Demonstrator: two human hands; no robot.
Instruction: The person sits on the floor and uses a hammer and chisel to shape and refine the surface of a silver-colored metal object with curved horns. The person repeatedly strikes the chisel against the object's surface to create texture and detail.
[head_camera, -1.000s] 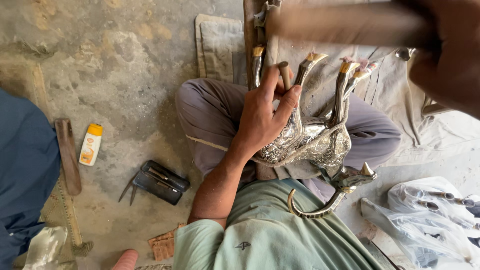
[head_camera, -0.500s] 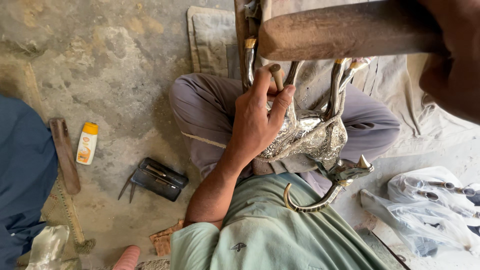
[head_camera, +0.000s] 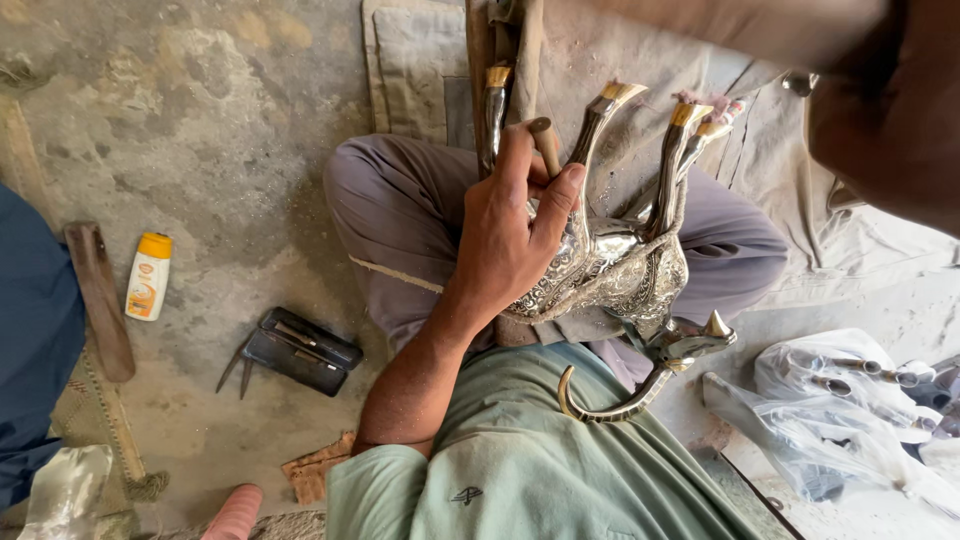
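1. I saw my left hand (head_camera: 510, 245) closed around the shiny metal animal figure (head_camera: 610, 270), with the fingers wrapped over its body and a small brown punch (head_camera: 545, 145) pinched between them.
2. The animal figure lay upside down on my lap, and its four legs with gold-coloured hooves pointed away from me.
3. Its head and one long curved horn (head_camera: 610, 405) hung down below the body, and the horn rested against my green shirt (head_camera: 540, 470).
4. My right hand (head_camera: 885, 120) was up high, above and to the right of the animal figure, and it was dark and blurred.
5. It was closed around a wooden handle (head_camera: 740, 25) that stretched across the top of the view, above the hooves.
6. Far to the left of the animal figure, a small white bottle with a yellow cap (head_camera: 148, 275) lay on the floor (head_camera: 220, 130).
7. Between the bottle and the animal figure, a black case (head_camera: 300, 350) lay on the floor, just beside my knee.
8. To the right of the animal figure, clear plastic bags (head_camera: 840, 410) lay with small metal parts inside.
9. A grey cloth (head_camera: 420, 60) lay on the floor above the animal figure, past my knee.
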